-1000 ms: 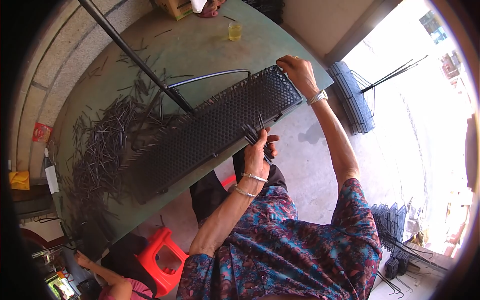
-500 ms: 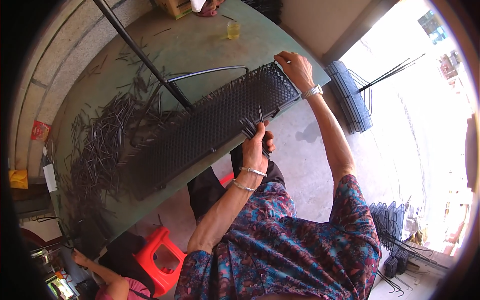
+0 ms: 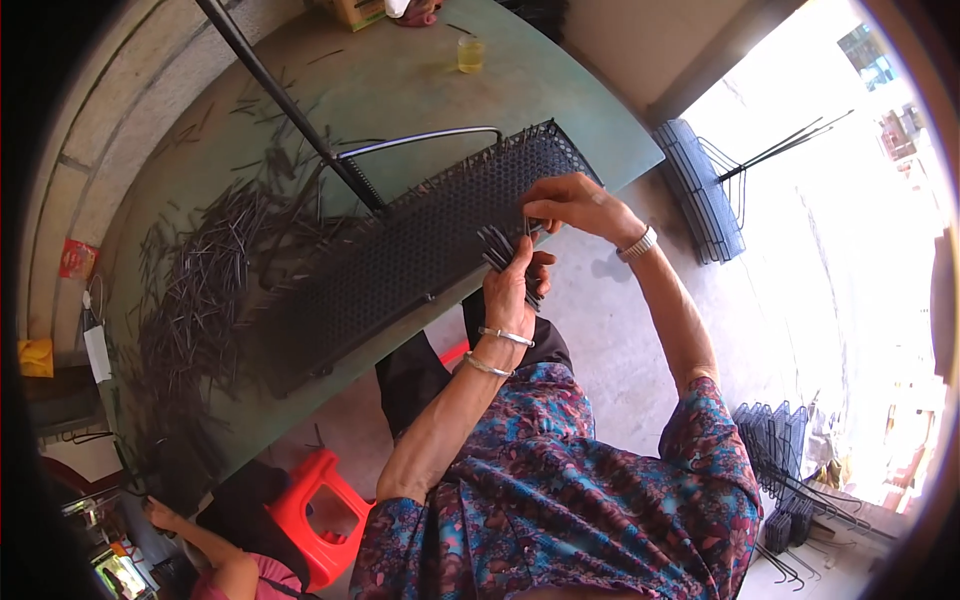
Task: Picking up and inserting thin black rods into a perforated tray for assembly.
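A bundle of thin dark rods (image 3: 496, 248) is gripped in my left hand (image 3: 510, 300), over the table's near edge. My right hand (image 3: 585, 208) is just above it, thumb and finger pinched on the tip of one rod that stands up from the bundle. Beyond both hands lies a long black perforated panel (image 3: 400, 255), set slantwise on the table. Rods stick up along its far edge. Part of its right end is covered by my right hand.
A heap of loose dark rods (image 3: 205, 290) spreads over the green table (image 3: 400, 90) at left. A dark pole (image 3: 270, 85) with a bent metal bar rises behind the panel. A cup of yellow liquid (image 3: 470, 55) stands far back. A red stool (image 3: 320, 520) and another person's arm (image 3: 205, 545) are lower left.
My right hand has left the panel's far right corner and come down and left to the rods in my left hand. The left hand has barely moved.
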Available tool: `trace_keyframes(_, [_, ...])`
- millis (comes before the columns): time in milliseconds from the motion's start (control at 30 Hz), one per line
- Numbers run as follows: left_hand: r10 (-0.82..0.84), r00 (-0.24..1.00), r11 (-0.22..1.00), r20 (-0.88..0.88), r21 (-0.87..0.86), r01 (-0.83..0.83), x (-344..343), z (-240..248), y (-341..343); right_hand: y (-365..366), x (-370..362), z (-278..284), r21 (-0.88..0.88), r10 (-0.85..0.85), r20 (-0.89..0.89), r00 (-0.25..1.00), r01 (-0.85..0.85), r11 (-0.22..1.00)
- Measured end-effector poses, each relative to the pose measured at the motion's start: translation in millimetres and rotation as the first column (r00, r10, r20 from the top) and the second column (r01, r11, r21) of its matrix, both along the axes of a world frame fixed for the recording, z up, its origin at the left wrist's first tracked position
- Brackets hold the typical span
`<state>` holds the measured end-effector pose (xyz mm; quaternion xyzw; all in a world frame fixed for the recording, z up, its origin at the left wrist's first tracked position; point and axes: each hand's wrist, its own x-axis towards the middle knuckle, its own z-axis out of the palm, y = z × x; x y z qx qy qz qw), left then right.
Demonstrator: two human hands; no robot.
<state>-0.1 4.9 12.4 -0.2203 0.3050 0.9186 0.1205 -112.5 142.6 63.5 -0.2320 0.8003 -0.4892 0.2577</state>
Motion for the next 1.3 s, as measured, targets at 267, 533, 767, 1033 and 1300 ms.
trace_keyframes(267, [0.016,1.000,0.994,0.015,-0.109,-0.014,-1.6,6.1,3.8,2.8,3.1,-0.1,-0.129,-0.065,0.186,0.980,0.089,0.988])
trace_keyframes(533, [-0.053,0.991,0.998,0.122,-0.029,0.056,0.3,1.2,-0.9,15.5,-1.7,25.9,-0.232,-0.428,-0.109,0.897,0.396,0.888])
trace_keyframes(767, [-0.108,0.990,0.994,0.089,0.027,0.106,4.3,-11.4,6.4,9.1,-50.0,2.5,-0.319,-0.631,-0.554,0.543,0.561,0.764])
trace_keyframes(1033, [-0.054,0.991,0.998,0.123,-0.019,0.056,6.4,-0.3,3.6,12.4,-60.3,-3.6,-0.212,-0.559,-0.619,0.552,0.568,0.795])
trace_keyframes(1300, [-0.116,0.991,0.993,0.073,-0.012,0.117,7.2,-4.7,1.4,12.3,-62.2,-3.0,-0.282,-0.578,-0.615,0.536,0.535,0.796])
